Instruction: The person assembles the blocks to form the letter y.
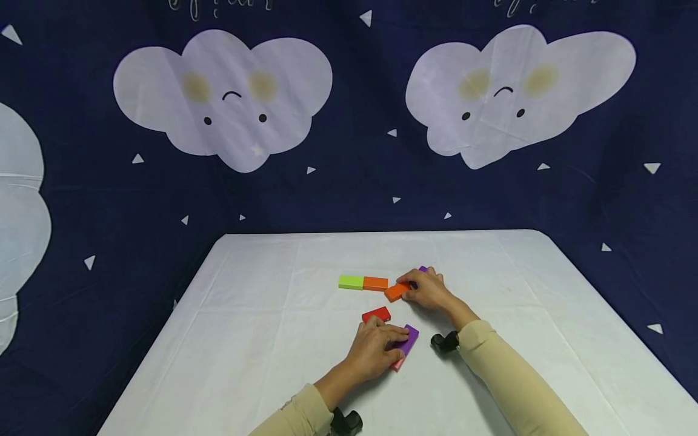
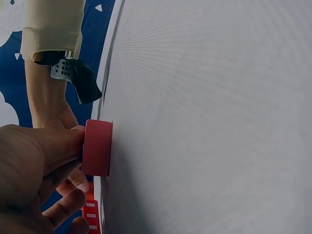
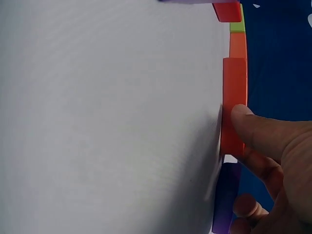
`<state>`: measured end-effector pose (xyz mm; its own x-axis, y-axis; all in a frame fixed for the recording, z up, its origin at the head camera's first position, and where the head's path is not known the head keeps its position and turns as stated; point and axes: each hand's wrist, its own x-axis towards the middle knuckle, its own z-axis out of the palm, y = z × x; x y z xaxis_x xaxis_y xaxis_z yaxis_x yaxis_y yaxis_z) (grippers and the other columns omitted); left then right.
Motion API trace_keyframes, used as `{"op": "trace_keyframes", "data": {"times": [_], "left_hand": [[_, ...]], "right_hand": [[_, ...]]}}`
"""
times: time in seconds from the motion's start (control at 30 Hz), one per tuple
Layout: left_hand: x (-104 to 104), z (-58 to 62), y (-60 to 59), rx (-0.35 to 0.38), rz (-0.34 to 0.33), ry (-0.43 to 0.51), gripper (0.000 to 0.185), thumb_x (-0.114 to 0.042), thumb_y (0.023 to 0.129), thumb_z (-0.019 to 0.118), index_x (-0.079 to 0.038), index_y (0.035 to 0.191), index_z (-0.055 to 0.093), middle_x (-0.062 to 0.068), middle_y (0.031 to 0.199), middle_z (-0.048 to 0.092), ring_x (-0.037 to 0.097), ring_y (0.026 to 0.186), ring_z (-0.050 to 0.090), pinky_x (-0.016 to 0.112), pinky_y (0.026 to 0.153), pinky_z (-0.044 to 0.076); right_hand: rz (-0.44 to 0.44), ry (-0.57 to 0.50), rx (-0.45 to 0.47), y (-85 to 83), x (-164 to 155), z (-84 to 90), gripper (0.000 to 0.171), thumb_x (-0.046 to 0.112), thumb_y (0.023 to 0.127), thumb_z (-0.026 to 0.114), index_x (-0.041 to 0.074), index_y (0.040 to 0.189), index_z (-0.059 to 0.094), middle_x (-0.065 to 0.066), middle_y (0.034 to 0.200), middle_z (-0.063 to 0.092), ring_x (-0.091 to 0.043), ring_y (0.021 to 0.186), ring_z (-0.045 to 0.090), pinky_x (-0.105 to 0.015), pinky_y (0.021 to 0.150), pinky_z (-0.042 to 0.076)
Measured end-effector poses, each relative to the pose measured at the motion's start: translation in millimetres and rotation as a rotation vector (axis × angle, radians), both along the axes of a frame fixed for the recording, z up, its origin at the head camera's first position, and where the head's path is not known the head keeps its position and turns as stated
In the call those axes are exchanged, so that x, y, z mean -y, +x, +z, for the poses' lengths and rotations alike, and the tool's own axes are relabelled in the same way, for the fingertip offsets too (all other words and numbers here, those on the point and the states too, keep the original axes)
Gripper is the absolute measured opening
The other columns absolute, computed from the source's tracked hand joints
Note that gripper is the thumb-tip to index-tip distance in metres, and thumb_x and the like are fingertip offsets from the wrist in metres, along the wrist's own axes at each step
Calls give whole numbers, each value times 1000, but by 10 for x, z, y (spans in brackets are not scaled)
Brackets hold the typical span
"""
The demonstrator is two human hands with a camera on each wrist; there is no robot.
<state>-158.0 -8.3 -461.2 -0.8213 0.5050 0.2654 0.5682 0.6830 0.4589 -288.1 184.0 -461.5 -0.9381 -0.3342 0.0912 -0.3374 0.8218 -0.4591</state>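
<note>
With thumb and fingers, my right hand [image 1: 428, 289] pinches an orange block [image 3: 234, 92], tilted in the head view beside another orange block [image 1: 375, 283]. That one lies end to end with a lime green block [image 1: 351, 282]. Past the right fingers a purple block [image 3: 226, 197] shows partly. My left hand [image 1: 372, 350] grips a purple block [image 1: 410, 336] and a pink block [image 2: 97, 147] at its near end, the thumb where the two meet. In the left wrist view the pink one hides the purple. A red block [image 1: 376, 314] lies just beyond the left fingers.
The blocks and hands are over a white-covered table [image 1: 229, 339]. Behind it hangs a dark blue cloth [image 1: 349, 200] with clouds and small triangles. A black wrist device [image 1: 445, 343] sits at the right cuff, another [image 1: 346, 422] at the left cuff.
</note>
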Motion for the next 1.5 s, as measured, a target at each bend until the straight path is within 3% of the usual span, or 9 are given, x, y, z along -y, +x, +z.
{"op": "trace_keyframes", "data": {"times": [0.4, 0.93, 1.5], "left_hand": [[-4, 3, 2, 7, 3, -11, 29, -25, 80, 70, -21, 108, 73, -17, 117, 67, 7, 96, 48, 21, 78, 29], [-2, -12, 5, 15, 14, 1, 29, -25, 79, 71, -21, 108, 73, -18, 117, 67, 6, 94, 48, 21, 77, 29], [1, -8, 3, 29, 13, 7, 29, -24, 80, 71, -21, 108, 73, -17, 117, 67, 6, 92, 47, 20, 76, 28]], "right_hand": [[40, -53, -35, 21, -65, -47, 30, 23, 77, 74, 19, 106, 69, -5, 115, 66, -28, 101, 47, -39, 78, 27], [31, -98, -43, 94, -182, 36, 32, 20, 76, 73, 18, 108, 69, -3, 109, 67, -23, 94, 46, -33, 75, 26], [76, -127, -60, 163, -382, 102, 30, 16, 80, 71, 18, 110, 68, -6, 119, 65, -26, 95, 46, -35, 79, 24]]}}
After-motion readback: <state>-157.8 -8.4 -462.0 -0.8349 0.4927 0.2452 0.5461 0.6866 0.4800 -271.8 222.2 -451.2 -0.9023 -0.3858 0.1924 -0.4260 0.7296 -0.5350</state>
